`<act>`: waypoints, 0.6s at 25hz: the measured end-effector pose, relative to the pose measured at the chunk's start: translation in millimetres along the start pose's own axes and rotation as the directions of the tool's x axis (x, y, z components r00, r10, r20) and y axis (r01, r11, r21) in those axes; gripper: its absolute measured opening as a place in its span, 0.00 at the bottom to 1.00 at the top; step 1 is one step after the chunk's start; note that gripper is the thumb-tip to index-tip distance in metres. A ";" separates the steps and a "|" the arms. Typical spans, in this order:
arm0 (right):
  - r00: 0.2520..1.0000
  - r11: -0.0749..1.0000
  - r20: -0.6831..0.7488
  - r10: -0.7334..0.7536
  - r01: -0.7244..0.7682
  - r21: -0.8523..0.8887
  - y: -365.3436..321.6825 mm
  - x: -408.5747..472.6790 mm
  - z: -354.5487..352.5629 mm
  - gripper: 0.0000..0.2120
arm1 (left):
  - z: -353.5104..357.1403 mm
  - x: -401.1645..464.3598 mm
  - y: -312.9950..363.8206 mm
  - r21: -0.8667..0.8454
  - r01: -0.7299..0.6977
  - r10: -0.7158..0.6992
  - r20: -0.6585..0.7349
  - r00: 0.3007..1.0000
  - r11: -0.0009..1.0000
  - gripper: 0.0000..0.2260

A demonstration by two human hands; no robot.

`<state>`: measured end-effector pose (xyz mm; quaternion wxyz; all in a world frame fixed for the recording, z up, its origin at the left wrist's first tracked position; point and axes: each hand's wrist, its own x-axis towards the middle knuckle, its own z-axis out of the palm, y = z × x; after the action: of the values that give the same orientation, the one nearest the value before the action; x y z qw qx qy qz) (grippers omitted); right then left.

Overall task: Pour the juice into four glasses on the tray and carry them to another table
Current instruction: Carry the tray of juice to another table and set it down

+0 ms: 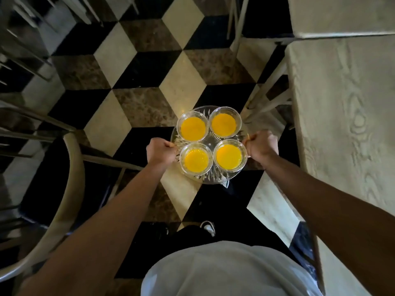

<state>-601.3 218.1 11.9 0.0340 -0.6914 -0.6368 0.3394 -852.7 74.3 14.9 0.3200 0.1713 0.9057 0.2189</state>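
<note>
Glass, cut and clear, makes up the round tray [208,144] held out over the floor at the centre of the frame. On it stand 4 glasses in a tight square, rims nearly touching, each upright and holding yellow juice: the upper-left glass [193,127], the upper-right glass [224,122], the lower-left glass [196,159] and the lower-right glass [229,157].

At the tray's left edge the left hand [160,151] has its fingers curled tight around the rim or a handle there; the right hand [262,145] grips the opposite edge the same way. Both bare forearms reach in from the lower corners, and the tray hangs level between the 2 fists, resting on nothing else.

Below it lies a tiled floor [149,67] of cream, black and brown diamonds. A pale wood-grain table [342,99] fills the right side of the frame, just beside the right hand. A chair [70,167] with a curved back stands at lower left. A light shirt and 1 shoe [209,227] show at the bottom.
</note>
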 end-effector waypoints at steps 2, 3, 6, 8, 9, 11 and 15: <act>0.999 0.999 0.031 -0.031 0.032 -0.017 -18.5 25.3 -7.7 0.05 | -1.2 17.0 19.3 -0.008 0.020 -0.020 -0.001 1.000 1.000 0.11; 0.997 0.999 0.059 -0.044 0.045 -0.016 -27.9 36.8 -11.6 0.06 | -2.2 25.5 29.1 -0.019 0.043 -0.043 -0.006 0.999 0.999 0.08; 0.994 0.997 0.086 -0.073 0.073 0.006 -55.1 65.9 -22.4 0.08 | -4.8 51.0 56.8 -0.025 0.072 -0.072 -0.007 0.997 0.997 0.06; 0.994 0.998 0.083 -0.069 0.070 -0.007 -75.0 86.8 -27.4 0.09 | -7.5 72.1 74.9 -0.033 0.074 -0.075 -0.020 0.997 0.997 0.06; 0.994 0.998 0.089 -0.064 0.065 -0.017 -85.3 96.1 -29.3 0.09 | -10.3 82.0 83.0 -0.046 0.077 -0.079 -0.024 0.997 0.996 0.06; 0.995 0.999 0.087 -0.043 0.046 -0.030 -105.3 115.7 -31.9 0.11 | -16.4 103.4 99.9 -0.062 0.080 -0.081 -0.014 0.997 0.995 0.05; 0.996 1.000 0.086 -0.014 0.016 -0.023 -139.7 155.1 -28.2 0.09 | -27.5 150.7 129.0 -0.046 0.058 -0.058 0.008 0.998 0.997 0.06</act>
<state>-713.1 395.1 34.4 0.0009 -0.6717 -0.6469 0.3611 -959.8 243.3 23.3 0.3331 0.1382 0.9039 0.2298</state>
